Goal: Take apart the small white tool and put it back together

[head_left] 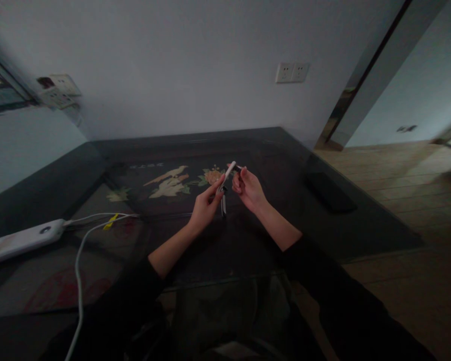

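My left hand [206,203] is closed around a slim white pen-like object [227,175] that points up and to the right. A small dark part hangs below it near my fingers. My right hand [248,188] is pinched on the object's upper end, fingers curled, holding a small dark piece I cannot make out. Both hands hover just above a dark glass-topped table [285,165] with a bird-and-flower picture [173,183] under the glass.
A white power bank [22,240] lies at the table's left with white cables [80,255] trailing toward me. A dark flat phone-like object [330,193] rests near the right edge. Wall sockets [292,72] sit behind; wooden floor spreads to the right.
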`<state>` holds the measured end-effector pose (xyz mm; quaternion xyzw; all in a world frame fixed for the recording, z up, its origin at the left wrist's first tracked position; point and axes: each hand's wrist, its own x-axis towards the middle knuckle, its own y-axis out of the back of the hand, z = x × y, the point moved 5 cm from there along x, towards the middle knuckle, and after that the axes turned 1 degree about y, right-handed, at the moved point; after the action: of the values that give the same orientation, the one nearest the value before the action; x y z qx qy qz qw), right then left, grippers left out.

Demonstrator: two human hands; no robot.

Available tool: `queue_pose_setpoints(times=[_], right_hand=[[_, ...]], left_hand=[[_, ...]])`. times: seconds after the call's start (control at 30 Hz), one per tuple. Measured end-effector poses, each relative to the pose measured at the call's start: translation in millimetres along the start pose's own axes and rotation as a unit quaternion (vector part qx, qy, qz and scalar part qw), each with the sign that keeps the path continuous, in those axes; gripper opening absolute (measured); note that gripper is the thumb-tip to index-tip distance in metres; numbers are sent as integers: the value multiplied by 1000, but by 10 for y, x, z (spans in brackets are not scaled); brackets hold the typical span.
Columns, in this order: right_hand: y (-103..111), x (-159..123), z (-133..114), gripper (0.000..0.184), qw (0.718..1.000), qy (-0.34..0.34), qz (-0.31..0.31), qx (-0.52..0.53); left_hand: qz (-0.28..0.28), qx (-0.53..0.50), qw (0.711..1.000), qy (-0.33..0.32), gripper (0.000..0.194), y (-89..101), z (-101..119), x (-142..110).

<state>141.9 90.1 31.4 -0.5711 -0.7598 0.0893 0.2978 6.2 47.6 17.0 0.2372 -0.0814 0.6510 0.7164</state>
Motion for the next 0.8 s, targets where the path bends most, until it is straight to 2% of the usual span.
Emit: queue_pose_setpoints(times=[0.3,0.47,0.8], right_hand=[[12,-3,3,51,1000,-12,22,2],[3,1,2,51,1000,-10,15,19],[-10,-13,6,51,1000,-17,22,10]], left_hand=[[-30,-13,999,-11,51,-78,102,-70],[-46,-30,998,-4,51,-113,176,-101],[-23,-18,1000,-4,50,-56,29,-27]])
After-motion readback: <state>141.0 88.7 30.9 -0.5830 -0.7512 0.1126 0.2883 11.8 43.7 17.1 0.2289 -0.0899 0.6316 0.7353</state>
